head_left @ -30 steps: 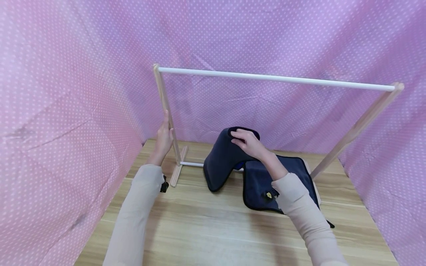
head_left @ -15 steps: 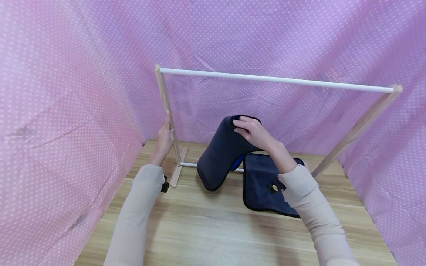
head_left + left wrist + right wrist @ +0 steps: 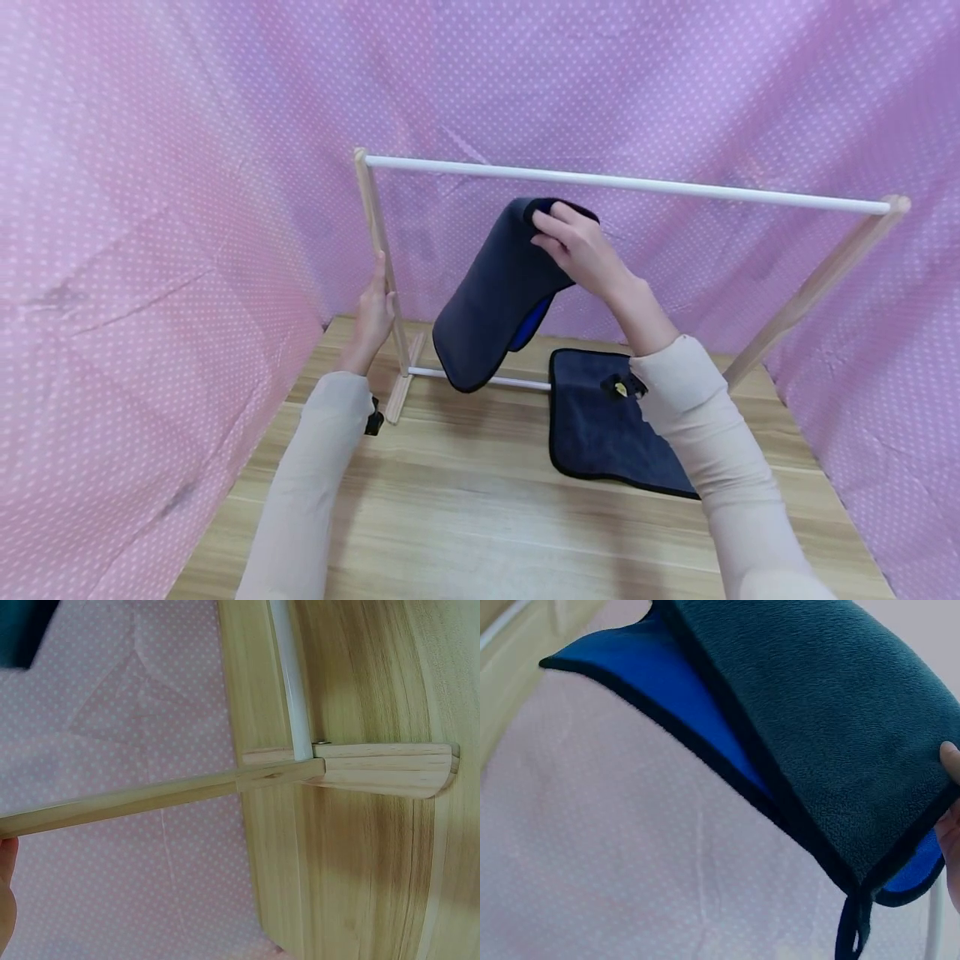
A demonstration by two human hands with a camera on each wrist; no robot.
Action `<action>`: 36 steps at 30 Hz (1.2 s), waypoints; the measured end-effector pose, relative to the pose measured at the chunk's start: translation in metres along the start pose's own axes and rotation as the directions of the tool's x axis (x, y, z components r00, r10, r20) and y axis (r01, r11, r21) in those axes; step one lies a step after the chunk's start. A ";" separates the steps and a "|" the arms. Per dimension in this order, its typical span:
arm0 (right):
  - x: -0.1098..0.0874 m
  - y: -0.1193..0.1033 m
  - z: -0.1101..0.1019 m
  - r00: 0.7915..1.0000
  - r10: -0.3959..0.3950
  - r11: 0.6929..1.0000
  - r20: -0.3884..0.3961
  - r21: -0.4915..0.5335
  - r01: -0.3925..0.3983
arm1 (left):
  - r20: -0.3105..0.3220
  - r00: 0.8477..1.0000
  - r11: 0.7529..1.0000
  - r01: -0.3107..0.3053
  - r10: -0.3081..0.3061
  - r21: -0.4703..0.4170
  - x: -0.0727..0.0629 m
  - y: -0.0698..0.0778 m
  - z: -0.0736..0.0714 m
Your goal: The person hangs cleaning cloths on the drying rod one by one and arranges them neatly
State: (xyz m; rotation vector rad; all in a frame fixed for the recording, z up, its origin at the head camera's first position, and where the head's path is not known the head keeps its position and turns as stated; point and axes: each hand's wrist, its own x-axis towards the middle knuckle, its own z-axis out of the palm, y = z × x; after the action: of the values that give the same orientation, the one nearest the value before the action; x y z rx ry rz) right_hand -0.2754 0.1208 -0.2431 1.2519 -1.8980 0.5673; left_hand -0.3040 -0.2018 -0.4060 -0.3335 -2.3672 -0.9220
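Observation:
My right hand (image 3: 583, 250) pinches the top of a folded towel (image 3: 498, 287), which hangs in the air inside the rack, below its white top bar (image 3: 622, 181). The towel is dark grey with black edging and a blue underside; a small hanging loop (image 3: 853, 926) shows at one corner in the right wrist view. Against the left wooden post (image 3: 372, 200) of the rack rests my left hand (image 3: 372, 315), index finger straight along the wood. At the edge of the left wrist view, part of that hand (image 3: 6, 904) touches the post (image 3: 150, 799).
A second dark towel (image 3: 600, 433) lies on the wooden table (image 3: 465, 517) at the right, partly behind my right sleeve. The rack's right post (image 3: 817, 283) leans outward in view. Its lower bar (image 3: 517, 383) runs near the table, and a pink dotted curtain (image 3: 247, 125) surrounds everything.
My right hand has raised the folded towel from near the lower bar to just under the top bar. The second towel and my left hand have stayed nearly put.

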 end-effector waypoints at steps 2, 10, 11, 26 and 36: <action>0.008 0.003 -0.004 1.000 0.006 1.000 -0.024 -0.004 -0.007 | 0.008 1.000 1.000 -0.003 0.003 0.000 0.000 0.001 -0.001; 0.033 0.020 -0.025 0.985 0.128 0.992 -0.113 0.009 -0.128 | -0.007 1.000 1.000 -0.001 0.001 0.009 0.001 0.005 0.003; 0.035 0.021 -0.028 0.981 0.148 0.989 -0.126 0.010 -0.148 | -0.007 1.000 1.000 -0.002 0.002 0.009 0.001 0.005 0.003; 0.053 0.036 -0.044 0.818 0.562 0.820 -0.127 -0.048 -0.570 | 0.022 1.000 1.000 -0.019 0.019 -0.019 -0.001 0.007 0.004; 0.053 0.038 -0.041 0.776 0.620 0.774 -0.113 -0.076 -0.629 | 0.008 1.000 0.999 -0.017 0.017 -0.051 -0.002 0.008 -0.003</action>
State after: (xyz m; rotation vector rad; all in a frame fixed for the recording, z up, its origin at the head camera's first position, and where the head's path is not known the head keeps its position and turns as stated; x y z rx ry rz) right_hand -0.3059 0.1362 -0.1745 0.4799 -2.2334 0.8246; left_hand -0.2981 -0.1983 -0.4012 -0.3776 -2.3484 -0.9761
